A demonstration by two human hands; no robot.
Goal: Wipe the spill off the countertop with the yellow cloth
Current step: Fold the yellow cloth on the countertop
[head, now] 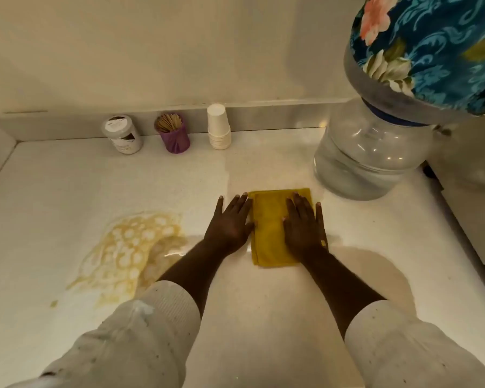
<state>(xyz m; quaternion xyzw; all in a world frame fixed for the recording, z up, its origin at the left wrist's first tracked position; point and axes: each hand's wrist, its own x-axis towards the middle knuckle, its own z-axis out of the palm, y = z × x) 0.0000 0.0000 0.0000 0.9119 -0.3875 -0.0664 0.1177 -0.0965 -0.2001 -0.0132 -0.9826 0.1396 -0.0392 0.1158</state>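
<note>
We see the folded yellow cloth (272,228) flat on the countertop (263,303), our right hand (304,228) spread and pressed on it, our left hand (230,224) spread flat at its left edge, the spill (129,256) lying apart to the left.

Pantry counter: paper cups (219,127), water bottle (373,152)

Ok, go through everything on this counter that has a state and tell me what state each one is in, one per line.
yellow cloth: folded, flat on the countertop
spill: unwiped, left of the cloth
left hand: open, flat at the cloth's left edge
right hand: open, flat on the cloth
paper cups: stacked upside down
toothpick holder: open, full
jar: lidded
water bottle: covered on top
</note>
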